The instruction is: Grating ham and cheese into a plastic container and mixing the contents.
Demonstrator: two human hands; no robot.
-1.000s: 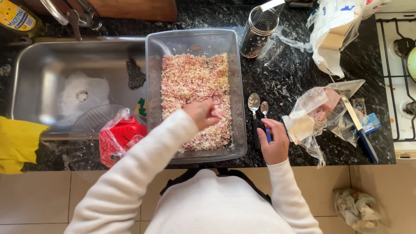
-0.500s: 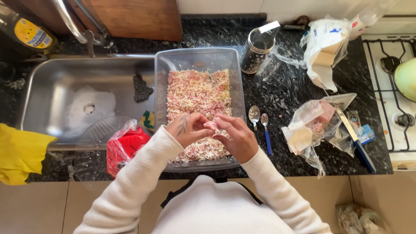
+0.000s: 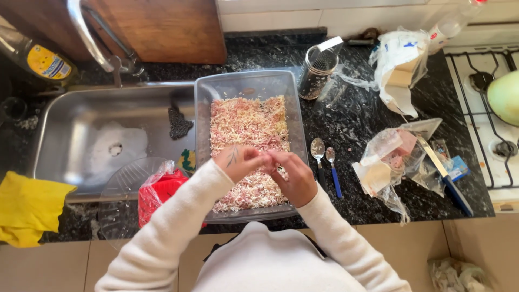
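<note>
Clear plastic tub (image 3: 298,130) of pink and yellow shreds sits at the dark stone surface's (image 3: 357,116) front edge, beside the sink. Left hand (image 3: 237,161) and right hand (image 3: 292,174) meet above it, fingers curled, pinching a small bit.

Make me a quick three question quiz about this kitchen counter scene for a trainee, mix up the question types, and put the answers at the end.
1. True or false: both hands meet above the clear container.
2. What lies right of the container? A) two spoons B) a whisk C) a plate
3. Fill in: the yellow cloth sits at the far ____ edge of the view.

Key:
1. True; the left hand and right hand touch fingertips over the shredded mix.
2. A, the two spoons.
3. Left.
</note>
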